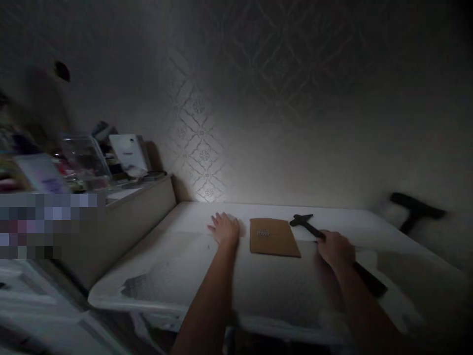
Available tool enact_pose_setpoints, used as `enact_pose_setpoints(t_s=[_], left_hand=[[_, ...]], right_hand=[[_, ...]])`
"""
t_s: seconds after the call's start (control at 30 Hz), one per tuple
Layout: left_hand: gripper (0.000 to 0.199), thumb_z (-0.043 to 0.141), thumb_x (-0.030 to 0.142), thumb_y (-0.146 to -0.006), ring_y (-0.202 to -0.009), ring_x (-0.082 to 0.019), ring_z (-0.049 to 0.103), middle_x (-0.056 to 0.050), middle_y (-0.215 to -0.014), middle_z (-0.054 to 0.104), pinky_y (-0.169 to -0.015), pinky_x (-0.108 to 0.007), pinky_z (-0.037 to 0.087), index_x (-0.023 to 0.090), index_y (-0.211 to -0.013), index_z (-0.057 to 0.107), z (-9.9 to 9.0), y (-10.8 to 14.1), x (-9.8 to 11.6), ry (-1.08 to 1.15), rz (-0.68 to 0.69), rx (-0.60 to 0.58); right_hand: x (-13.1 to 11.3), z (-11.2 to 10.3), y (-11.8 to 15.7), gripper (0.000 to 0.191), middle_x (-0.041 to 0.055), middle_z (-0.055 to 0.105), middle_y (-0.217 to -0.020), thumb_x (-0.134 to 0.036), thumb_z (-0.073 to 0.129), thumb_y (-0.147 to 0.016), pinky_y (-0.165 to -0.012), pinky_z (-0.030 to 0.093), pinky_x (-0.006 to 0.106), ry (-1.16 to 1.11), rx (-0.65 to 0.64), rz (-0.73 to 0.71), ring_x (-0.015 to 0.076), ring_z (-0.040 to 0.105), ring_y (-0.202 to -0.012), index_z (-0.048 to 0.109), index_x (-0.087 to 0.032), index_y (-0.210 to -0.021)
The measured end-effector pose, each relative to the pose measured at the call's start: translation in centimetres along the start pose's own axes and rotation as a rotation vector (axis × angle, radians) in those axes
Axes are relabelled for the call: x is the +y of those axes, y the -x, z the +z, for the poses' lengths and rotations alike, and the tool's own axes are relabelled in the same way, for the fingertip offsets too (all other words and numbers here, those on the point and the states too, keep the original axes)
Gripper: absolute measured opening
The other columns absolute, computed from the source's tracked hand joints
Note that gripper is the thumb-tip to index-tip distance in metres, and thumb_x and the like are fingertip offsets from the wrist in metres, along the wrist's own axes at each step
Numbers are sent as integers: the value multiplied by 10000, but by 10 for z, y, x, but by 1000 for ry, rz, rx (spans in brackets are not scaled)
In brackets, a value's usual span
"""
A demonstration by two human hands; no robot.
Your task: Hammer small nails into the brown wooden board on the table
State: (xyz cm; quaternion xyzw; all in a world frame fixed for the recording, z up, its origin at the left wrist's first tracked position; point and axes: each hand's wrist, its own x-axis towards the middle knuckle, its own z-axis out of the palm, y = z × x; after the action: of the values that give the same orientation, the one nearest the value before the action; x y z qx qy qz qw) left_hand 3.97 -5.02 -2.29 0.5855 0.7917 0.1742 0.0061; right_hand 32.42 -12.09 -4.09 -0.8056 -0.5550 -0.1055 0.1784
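My left hand rests on the white table with its fingers spread, left of a brown cardboard piece. Several small metal pieces, too small to make out clearly, lie on the cardboard's upper left part. To the right, my right hand is wrapped round the dark handle of a hammer. The hammer's head is beside the cardboard's upper right corner, and the handle's end sticks out below my hand.
On the left, a raised cabinet holds a clear plastic container, a white box and other clutter. A patterned wall stands behind the table. A dark T-shaped object is at the right edge.
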Motion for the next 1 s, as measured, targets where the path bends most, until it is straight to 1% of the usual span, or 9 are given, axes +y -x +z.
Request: enact_pose_setpoints(t_s=[0.13, 0.3, 0.37, 0.47, 0.6, 0.7, 0.83, 0.9, 1.0], left_hand=[[633, 278, 454, -865, -1360, -347, 189, -182, -1460, 281, -1061, -546, 191, 75, -1363, 374, 4, -4, 0, -38, 3, -31], [576, 281, 447, -865, -1332, -340, 257, -150, -1417, 380, -1051, -539, 212, 129, -1310, 461, 5, -5, 1, -60, -10, -38], [515, 297, 405, -867, -1301, -332, 312, -140, -1367, 448, -1038, -532, 237, 152, -1259, 516, 2, -4, 1, -52, -6, -31], [423, 333, 287, -857, -1241, -309, 394, -133, -1297, 516, -1017, -515, 267, 175, -1188, 571, -1, -3, 0, -38, -5, -33], [393, 331, 182, -847, -1144, -283, 481, -136, -1211, 572, -972, -490, 301, 188, -1138, 596, -6, -3, -2, -2, -10, -23], [397, 304, 136, -853, -1110, -277, 501, -142, -1160, 593, -922, -460, 331, 183, -1094, 616, -8, -3, -4, 10, -12, -7], [377, 306, 137, -864, -1080, -274, 509, -143, -1107, 614, -879, -429, 352, 170, -1040, 638, -10, -3, -4, -14, -7, -7], [365, 316, 158, -872, -1078, -276, 506, -139, -1107, 614, -878, -428, 351, 177, -1045, 636, -11, -3, -4, -18, -1, -5], [343, 337, 196, -881, -1086, -286, 496, -143, -1119, 606, -877, -425, 354, 174, -1044, 638, -11, -3, -4, -18, 3, -5]], right_hand=[[3, 1, -1, 306, 138, 674, -850, -250, 474, -801, -645, 475, 351, 7, -21, 28, 269, 643, -809, 686, -197, -1016], [4, 1, -1, 326, 154, 679, -869, -250, 465, -796, -638, 476, 387, -15, -33, 55, 299, 642, -799, 691, -202, -1025], [3, 1, -2, 324, 150, 681, -880, -254, 474, -787, -624, 475, 386, -23, -23, 79, 299, 642, -788, 692, -213, -1022], [3, 0, -2, 328, 136, 685, -877, -287, 487, -781, -608, 472, 379, -38, -14, 136, 291, 642, -768, 686, -227, -1035], [1, -3, -2, 338, 132, 682, -885, -298, 448, -800, -635, 470, 382, -78, 3, 171, 286, 635, -782, 687, -219, -1025], [-1, -6, -1, 357, 143, 672, -904, -285, 422, -804, -650, 465, 401, -87, 26, 169, 302, 623, -819, 682, -209, -1036], [-3, -8, 0, 346, 141, 667, -922, -283, 420, -805, -647, 448, 400, -88, 33, 160, 316, 610, -840, 679, -204, -1020], [-4, -9, 1, 335, 135, 667, -928, -280, 421, -808, -643, 435, 387, -110, 70, 165, 309, 605, -833, 678, -197, -1006], [-5, -6, -1, 317, 129, 666, -925, -250, 414, -810, -640, 419, 362, -186, 227, 119, 275, 597, -796, 677, -175, -970]])
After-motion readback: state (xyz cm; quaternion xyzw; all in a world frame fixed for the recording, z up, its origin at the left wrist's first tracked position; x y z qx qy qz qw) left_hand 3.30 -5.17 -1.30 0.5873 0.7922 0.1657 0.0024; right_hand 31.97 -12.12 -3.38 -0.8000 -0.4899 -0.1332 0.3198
